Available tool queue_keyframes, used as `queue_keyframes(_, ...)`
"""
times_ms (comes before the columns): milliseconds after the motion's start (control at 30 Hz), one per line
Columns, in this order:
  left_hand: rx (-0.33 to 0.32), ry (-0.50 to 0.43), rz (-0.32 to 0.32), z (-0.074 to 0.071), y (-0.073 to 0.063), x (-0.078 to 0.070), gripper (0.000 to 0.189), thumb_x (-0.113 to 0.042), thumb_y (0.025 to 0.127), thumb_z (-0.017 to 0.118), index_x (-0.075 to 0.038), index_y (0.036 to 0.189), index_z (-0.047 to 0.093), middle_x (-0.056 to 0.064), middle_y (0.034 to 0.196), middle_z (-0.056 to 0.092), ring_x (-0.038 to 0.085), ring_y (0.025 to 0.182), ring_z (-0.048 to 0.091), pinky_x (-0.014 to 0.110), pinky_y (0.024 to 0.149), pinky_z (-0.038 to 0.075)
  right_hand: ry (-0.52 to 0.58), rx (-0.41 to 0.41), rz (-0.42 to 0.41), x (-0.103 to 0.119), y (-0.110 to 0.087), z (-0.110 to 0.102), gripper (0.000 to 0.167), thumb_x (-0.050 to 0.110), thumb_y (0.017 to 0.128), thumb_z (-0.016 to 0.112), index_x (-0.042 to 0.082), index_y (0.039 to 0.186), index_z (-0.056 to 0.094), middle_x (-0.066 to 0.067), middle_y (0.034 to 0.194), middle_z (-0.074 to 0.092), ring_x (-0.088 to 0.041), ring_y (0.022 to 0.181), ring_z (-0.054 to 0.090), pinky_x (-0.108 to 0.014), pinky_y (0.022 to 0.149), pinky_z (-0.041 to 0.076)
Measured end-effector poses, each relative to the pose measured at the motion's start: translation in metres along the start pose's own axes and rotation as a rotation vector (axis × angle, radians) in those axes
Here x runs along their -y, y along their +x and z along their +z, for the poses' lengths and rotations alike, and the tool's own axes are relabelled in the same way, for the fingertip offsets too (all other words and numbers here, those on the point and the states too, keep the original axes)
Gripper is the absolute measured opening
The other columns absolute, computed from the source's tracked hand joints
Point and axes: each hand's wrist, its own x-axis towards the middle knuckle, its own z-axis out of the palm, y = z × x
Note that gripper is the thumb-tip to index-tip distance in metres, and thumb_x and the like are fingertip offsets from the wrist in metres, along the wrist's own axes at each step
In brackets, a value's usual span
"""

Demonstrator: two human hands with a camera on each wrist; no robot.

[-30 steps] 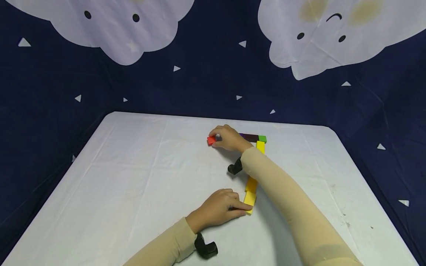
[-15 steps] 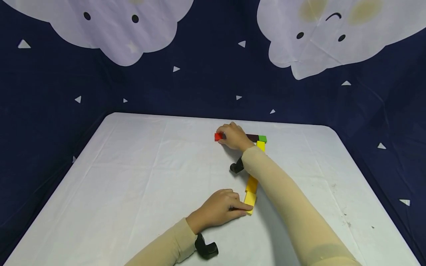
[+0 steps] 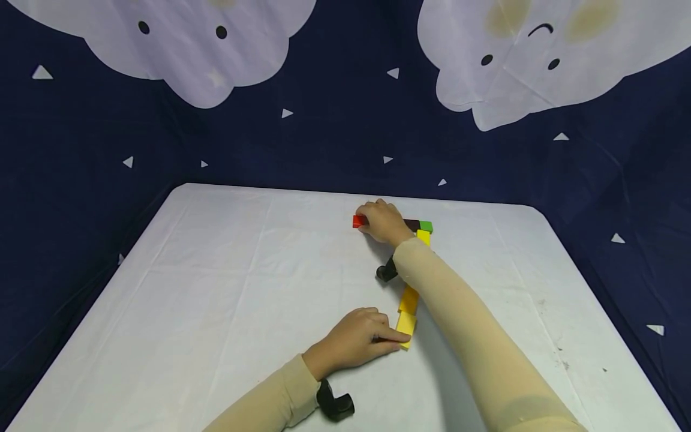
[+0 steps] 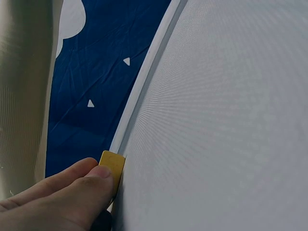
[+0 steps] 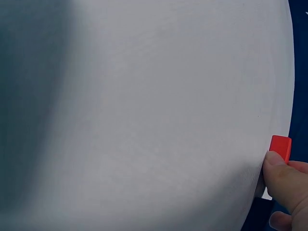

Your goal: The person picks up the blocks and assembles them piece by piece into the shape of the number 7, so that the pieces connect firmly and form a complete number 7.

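Note:
My right hand (image 3: pixel 384 222) pinches a small red block (image 3: pixel 358 222) at the back of the white table. In the right wrist view thumb and finger grip the sides of the red block (image 5: pixel 280 148). Right of that hand lie a dark block (image 3: pixel 412 225) and a green block (image 3: pixel 426 226); whether the red one touches the dark one is hidden. At the near end of a row of blocks, my left hand (image 3: pixel 356 337) pinches a yellow block (image 3: pixel 406 323), also seen between thumb and finger as the yellow block (image 4: pixel 112 166) in the left wrist view.
An orange block (image 3: pixel 408 299) adjoins the near yellow one. Another yellow block (image 3: pixel 423 237) lies below the green one. My right sleeve (image 3: pixel 459 306) covers the row's middle. White table (image 3: pixel 162 312) extends to both sides, with a dark blue cloth (image 3: pixel 345 138) behind.
My right hand has slid the red block to the right, towards the dark block, and it now lies straighter with the row. My left hand has stayed on the yellow block.

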Motion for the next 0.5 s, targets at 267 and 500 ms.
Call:
queue_keyframes(267,0.005,-0.006,-0.006,0.0005,0.0004,0.0004,0.024,-0.034,0.093,0.069,-0.032,0.116,0.075,-0.015,0.07,0.056,-0.003,0.065,0.037,0.01,0.065,0.029,-0.013,0.01,0.006,-0.0062,0.0001,0.0007,0.04,0.03,0.094,0.069,0.018,0.133,0.062,-0.002,0.132,0.062,-0.025,0.115,0.051,-0.042,0.103,0.04)
queue_keyframes(500,0.007,-0.022,-0.013,0.0022,0.0002,0.0014,0.024,-0.035,0.093,0.069,-0.032,0.116,0.075,-0.015,0.07,0.055,-0.003,0.065,0.037,0.01,0.064,0.029,-0.013,0.024,-0.001,-0.0072,-0.006,-0.0045,0.046,0.029,0.095,0.068,0.018,0.138,0.058,-0.004,0.139,0.059,-0.027,0.122,0.051,-0.045,0.109,0.038)
